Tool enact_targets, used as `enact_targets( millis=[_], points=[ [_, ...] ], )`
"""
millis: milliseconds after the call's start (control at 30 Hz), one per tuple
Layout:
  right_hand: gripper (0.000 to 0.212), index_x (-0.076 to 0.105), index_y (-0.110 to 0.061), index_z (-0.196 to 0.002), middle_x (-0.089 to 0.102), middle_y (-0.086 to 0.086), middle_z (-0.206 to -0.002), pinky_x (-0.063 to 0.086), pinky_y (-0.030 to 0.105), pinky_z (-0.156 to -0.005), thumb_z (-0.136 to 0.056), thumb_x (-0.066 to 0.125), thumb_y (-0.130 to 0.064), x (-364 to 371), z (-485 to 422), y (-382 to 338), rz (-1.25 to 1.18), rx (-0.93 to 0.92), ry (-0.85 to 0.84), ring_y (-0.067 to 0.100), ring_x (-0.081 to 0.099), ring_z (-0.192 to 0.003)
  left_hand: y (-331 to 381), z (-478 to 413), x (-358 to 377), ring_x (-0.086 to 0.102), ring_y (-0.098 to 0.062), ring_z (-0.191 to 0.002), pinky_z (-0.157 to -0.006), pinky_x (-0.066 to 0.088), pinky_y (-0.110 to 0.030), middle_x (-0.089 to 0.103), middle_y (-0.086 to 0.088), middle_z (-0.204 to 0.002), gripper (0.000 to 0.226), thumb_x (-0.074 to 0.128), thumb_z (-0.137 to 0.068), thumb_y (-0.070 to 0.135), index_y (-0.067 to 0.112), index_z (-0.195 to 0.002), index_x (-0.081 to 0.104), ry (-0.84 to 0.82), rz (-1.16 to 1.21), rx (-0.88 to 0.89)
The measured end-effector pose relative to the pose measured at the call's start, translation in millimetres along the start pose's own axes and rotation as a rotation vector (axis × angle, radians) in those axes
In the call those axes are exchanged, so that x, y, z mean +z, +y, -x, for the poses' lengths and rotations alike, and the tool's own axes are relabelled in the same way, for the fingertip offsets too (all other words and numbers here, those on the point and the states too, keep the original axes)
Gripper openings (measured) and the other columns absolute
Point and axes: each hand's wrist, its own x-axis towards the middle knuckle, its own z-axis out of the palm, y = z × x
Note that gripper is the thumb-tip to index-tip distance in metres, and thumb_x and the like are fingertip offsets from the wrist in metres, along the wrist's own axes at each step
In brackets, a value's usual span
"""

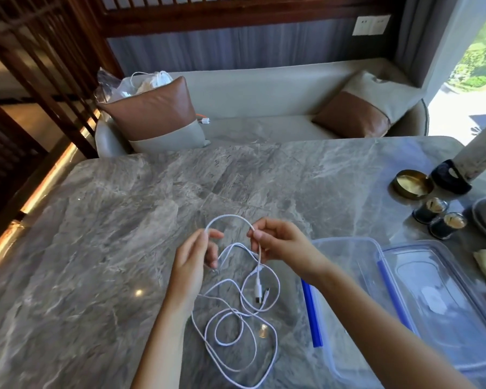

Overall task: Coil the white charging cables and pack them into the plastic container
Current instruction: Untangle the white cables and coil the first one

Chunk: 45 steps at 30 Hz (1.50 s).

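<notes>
Both hands lift one arc of the white charging cable over the grey marble surface.

The left hand (192, 265) and right hand (278, 244) each pinch the cable (230, 329), its raised loop arching away from the person; loose coils and plugs lie below on the surface (124, 220), which is bare beyond. The plastic container (357, 265) sits open at right, its lid (443, 304) just beside it.

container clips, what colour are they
Blue. The clips run along the clear plastic container walls, seen best in the head view.
</notes>
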Motion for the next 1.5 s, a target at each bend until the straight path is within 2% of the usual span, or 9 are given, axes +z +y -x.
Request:
enact_targets(
  millis=[200,300,433,700,867,967,1067,1300,1500],
  points=[
    [0.013,0.057,-0.012,-0.089,0.050,-0.007,-0.061,0.040,0.011,-0.042,-0.086,0.050,-0.023,11,10,-5,-0.606,0.082,-0.008,0.001,0.041,-0.045,-12,28,12,0.052,-0.008,-0.052,-0.053,0.045,-0.020,0.054,0.005,-0.059,0.020,0.050,-0.091,0.018,0.024,-0.088,0.069,0.036,0.076,-0.028],
    [0.010,0.057,-0.012,-0.088,0.056,-0.005,-0.064,0.051,0.015,-0.048,-0.084,0.053,-0.020,16,15,0,-0.698,0.104,0.043,0.003,0.053,-0.049,-20,40,19,0.051,-0.008,-0.053,-0.061,0.040,-0.032,0.056,0.006,-0.056,0.019,0.054,-0.088,0.018,0.024,-0.087,0.072,0.021,0.077,-0.075],
    [0.009,0.056,-0.008,-0.084,0.069,0.004,-0.071,0.059,0.021,-0.063,-0.082,0.057,-0.017,25,21,9,-0.599,0.089,0.092,0.013,0.070,-0.070,-27,52,30,0.052,-0.008,-0.055,-0.058,0.045,-0.024,0.059,0.006,-0.061,0.021,0.059,-0.080,0.026,0.024,-0.096,0.073,0.003,0.143,-0.136],
    [0.008,0.056,-0.013,-0.079,0.071,0.017,-0.098,0.058,0.028,-0.073,-0.082,0.063,-0.014,43,27,27,-0.416,0.059,0.023,0.028,0.070,-0.097,-16,46,26,0.070,-0.008,-0.072,-0.056,0.054,-0.020,0.076,0.002,-0.080,0.020,0.057,-0.082,0.030,0.021,-0.084,0.075,0.182,0.421,-0.296],
    [0.018,0.060,-0.016,-0.079,0.071,0.010,-0.085,0.056,0.026,-0.069,-0.079,0.067,-0.033,49,32,31,-0.316,0.107,0.090,0.016,0.070,-0.081,-12,43,27,0.068,-0.009,-0.070,-0.067,0.053,-0.026,0.074,0.006,-0.075,0.016,0.059,-0.083,0.023,0.017,-0.079,0.073,0.294,0.466,-0.301],
    [0.052,0.065,-0.015,-0.069,0.068,0.009,-0.069,0.053,0.023,-0.058,-0.083,0.046,-0.061,53,35,32,-0.176,0.339,0.063,0.016,0.065,-0.062,-9,41,28,0.067,-0.003,-0.071,-0.068,0.053,-0.022,0.075,0.005,-0.075,0.014,0.059,-0.086,0.014,0.015,-0.080,0.071,0.339,0.504,-0.283],
    [0.076,0.072,-0.017,-0.078,0.073,0.004,-0.075,0.054,0.023,-0.061,-0.088,0.017,-0.068,63,37,38,-0.137,0.621,-0.154,0.015,0.070,-0.070,-6,41,30,0.067,-0.002,-0.069,-0.059,0.054,-0.015,0.075,0.004,-0.075,0.017,0.059,-0.085,0.013,0.017,-0.076,0.073,0.347,0.540,-0.270],
    [0.017,0.066,-0.007,-0.094,0.074,0.005,-0.076,0.059,0.029,-0.065,-0.093,0.051,-0.016,79,34,38,-1.169,0.576,0.329,0.017,0.073,-0.066,-3,44,22,0.068,-0.013,-0.062,-0.058,0.057,-0.022,0.075,-0.003,-0.072,0.013,0.061,-0.083,0.008,0.012,-0.080,0.073,0.281,0.389,-0.195],
    [0.024,0.063,-0.011,-0.113,0.062,0.001,-0.079,0.058,0.024,-0.066,-0.096,0.047,-0.016,78,42,34,-0.728,0.278,0.323,0.011,0.066,-0.066,-11,44,-8,0.067,-0.003,-0.062,-0.056,0.053,-0.013,0.075,0.001,-0.065,0.016,0.061,-0.083,0.005,0.017,-0.081,0.072,0.257,0.137,-0.171]
  ],
)
